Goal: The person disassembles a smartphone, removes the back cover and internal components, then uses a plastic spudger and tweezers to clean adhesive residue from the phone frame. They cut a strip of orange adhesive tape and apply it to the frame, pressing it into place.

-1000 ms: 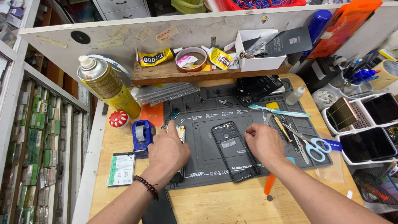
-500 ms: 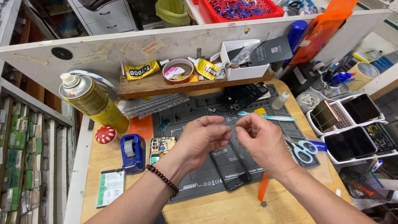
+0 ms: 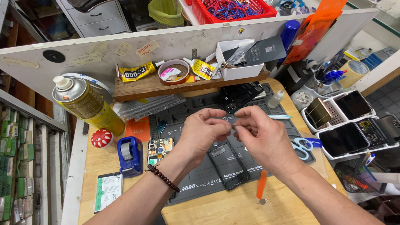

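Note:
My left hand and my right hand are raised above the dark grey work mat, fingertips meeting. Together they pinch a small thin piece, too small to identify. Under them an opened black phone body lies flat on the mat. A beaded bracelet circles my left wrist. A small circuit board rests at the mat's left edge.
A blue tape dispenser, a red mushroom-shaped item and a yellow spray can stand left. An orange pry tool and blue scissors lie nearby. A wooden shelf holds glue tubes. White trays with phones sit right.
A second ago both hands were down on the mat beside the phone body. They have lifted and come together, fingertips now pinching the small piece.

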